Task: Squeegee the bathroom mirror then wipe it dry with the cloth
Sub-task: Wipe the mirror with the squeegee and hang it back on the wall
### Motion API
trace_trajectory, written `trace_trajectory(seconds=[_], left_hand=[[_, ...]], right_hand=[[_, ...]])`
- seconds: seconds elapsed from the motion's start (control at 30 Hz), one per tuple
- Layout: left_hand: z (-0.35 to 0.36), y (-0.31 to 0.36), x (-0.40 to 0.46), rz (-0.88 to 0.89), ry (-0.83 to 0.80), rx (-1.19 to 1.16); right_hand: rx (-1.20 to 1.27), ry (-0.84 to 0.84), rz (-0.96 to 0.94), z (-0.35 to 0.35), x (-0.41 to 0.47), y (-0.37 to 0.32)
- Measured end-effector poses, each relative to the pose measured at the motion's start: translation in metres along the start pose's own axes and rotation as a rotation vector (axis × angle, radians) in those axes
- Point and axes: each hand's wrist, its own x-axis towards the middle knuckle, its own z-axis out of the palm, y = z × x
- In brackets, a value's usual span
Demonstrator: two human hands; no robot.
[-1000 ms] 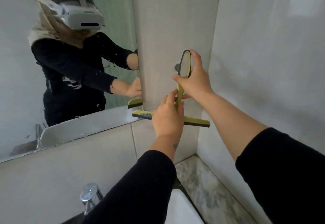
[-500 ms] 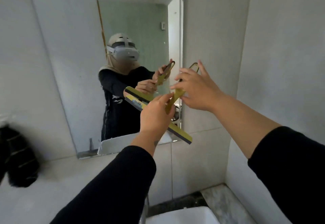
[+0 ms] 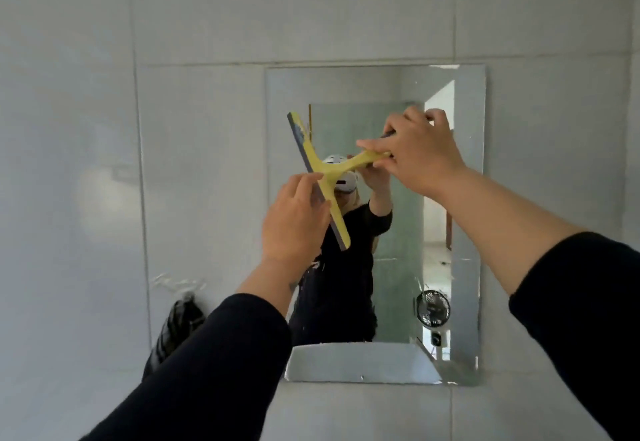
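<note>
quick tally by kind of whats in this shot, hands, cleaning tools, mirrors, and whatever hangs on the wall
Hands: 2, left hand and right hand
Squeegees: 1, yellow squeegee
Mirrors: 1, mirror
Dark hanging cloths: 1, dark cloth
Total: 5

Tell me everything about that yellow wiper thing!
The squeegee is yellow plastic, T-shaped, with a dark rubber strip along its long blade. It is held up in front of the mirror, blade tilted steeply, handle pointing right. The right hand grips the handle; the left hand steadies the blade's lower half.
</note>
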Motion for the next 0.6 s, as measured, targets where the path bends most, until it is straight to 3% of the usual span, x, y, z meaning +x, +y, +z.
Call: trace_trajectory(seconds=[0.13, 0.27, 0.6], left_hand=[[-0.012, -0.03, 0.007, -0.036, 0.051, 0.035], [-0.004, -0.054, 0.009, -0.069, 0.0, 0.092], [0.049, -0.048, 0.042, -0.116, -0.038, 0.199]], right_hand=[[0.021, 0.13, 0.108, -0.002, 0.043, -0.011], [0.122, 0.178, 0.204, -0.002, 0.077, -0.027], [0.055, 0.207, 0.175, 0.005, 0.142, -0.056]])
